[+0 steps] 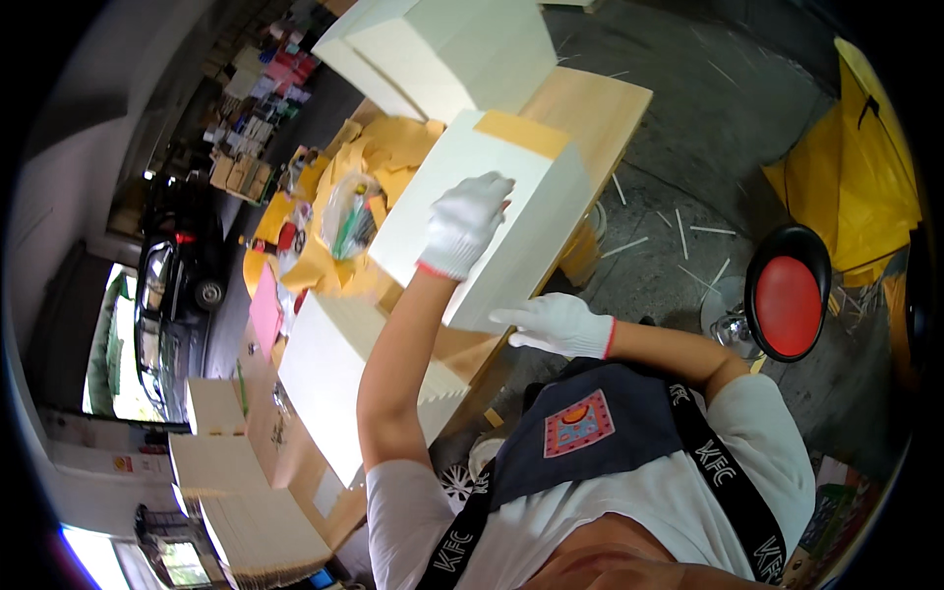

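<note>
My left hand, in a white knit glove with bare fingertips showing, lies on top of a thick block of stacked white paper. Its fingers reach toward the block's right edge, slightly bent and apart. A tan strip crosses the far end of that block. Beside the near right corner is my right hand, also gloved in white. Its index finger points left at the corner, while the other fingers are partly folded and partly hidden. Whether that finger touches the paper, I cannot tell. Neither hand visibly holds anything.
A second white stack stands nearer me, and large pale stacks stand beyond on the wooden table. Crumpled yellow paper and a plastic bag lie left. Right are a red-seated stool and paper strips on the floor.
</note>
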Motion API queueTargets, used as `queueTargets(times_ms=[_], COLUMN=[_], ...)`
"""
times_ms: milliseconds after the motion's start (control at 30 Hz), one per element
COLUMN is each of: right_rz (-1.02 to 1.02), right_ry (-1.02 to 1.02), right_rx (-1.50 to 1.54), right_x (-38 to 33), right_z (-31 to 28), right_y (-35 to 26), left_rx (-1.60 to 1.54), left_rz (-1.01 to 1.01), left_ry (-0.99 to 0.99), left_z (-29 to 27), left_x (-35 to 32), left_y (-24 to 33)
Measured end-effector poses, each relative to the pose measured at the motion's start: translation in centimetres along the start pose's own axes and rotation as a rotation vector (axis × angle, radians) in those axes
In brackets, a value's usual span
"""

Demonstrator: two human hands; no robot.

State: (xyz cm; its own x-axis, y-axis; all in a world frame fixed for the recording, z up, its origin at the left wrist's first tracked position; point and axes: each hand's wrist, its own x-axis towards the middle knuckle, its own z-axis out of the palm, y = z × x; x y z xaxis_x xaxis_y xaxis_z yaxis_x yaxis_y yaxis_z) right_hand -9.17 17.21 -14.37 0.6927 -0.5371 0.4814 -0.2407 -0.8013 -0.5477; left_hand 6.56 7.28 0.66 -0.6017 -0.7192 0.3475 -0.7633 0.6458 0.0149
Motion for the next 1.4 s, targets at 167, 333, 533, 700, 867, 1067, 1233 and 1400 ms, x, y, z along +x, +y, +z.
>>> queueTargets(times_ms=[167, 333, 533, 700, 867, 1067, 1233, 1400], right_rz=[0.259, 0.349, 0.36, 0.362, 0.42, 0.409, 0.41, 0.411], right_ry=[0.022, 0.112, 0.089, 0.115, 0.038, 0.024, 0.015, 0.01], right_rx=[0.092, 0.158, 0.228, 0.251, 0.228, 0.259, 0.284, 0.292], right_x=[-5.6, -8.2, -8.4, -8.6, -8.5, -8.6, -8.6, -8.7], right_z=[-4.8, -6.6, -7.9, -7.6, -7.2, -6.7, -6.9, -6.9], right_y=[4.1, 6.7, 9.7, 11.6, 12.5, 12.7, 12.8, 12.8], left_rx=[0.19, 0.225, 0.27, -0.088, 0.231, -0.055, -0.135, -0.148], left_rz=[0.126, 0.164, -0.453, -0.718, -0.431, -0.526, -0.621, -0.673], left_ry=[-0.324, -0.477, -0.029, -0.1, -0.083, -0.069, -0.075, -0.107], left_z=[8.6, 10.3, 8.4, 7.9, 9.6, 8.7, 8.4, 8.1], left_x=[10.2, 13.8, 12.6, 11.0, 7.4, 6.3, 6.7, 6.7], left_y=[-3.3, -5.5, -13.3, -7.2, 2.2, 0.9, 0.5, 0.2])
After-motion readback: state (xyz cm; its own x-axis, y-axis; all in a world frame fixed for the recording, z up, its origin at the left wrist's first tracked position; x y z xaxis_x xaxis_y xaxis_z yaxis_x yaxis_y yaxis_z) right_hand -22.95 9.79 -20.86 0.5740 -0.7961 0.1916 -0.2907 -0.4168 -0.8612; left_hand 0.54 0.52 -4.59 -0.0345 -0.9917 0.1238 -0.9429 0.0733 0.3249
